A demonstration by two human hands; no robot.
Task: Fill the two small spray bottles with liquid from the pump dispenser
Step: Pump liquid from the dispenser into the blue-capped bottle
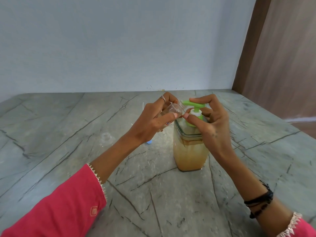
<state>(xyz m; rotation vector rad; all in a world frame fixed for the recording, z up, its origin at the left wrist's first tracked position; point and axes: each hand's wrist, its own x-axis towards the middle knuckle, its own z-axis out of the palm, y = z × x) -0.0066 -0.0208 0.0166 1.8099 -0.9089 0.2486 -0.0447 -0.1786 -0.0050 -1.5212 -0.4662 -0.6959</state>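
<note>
1. The left hand [153, 117] holds a small clear bottle [171, 111], fingers and thumb curled round it. The bottle is tipped, its open mouth right at the green spout.
2. The right hand [212, 124] is on the pump [193, 144]. One finger lies on the green top [194, 104], and the thumb touches the white collar below.
3. The pump stands on the grey table [153, 194], with yellow liquid inside.
4. A second bottle [106, 138] stands open, well to the left.
</note>
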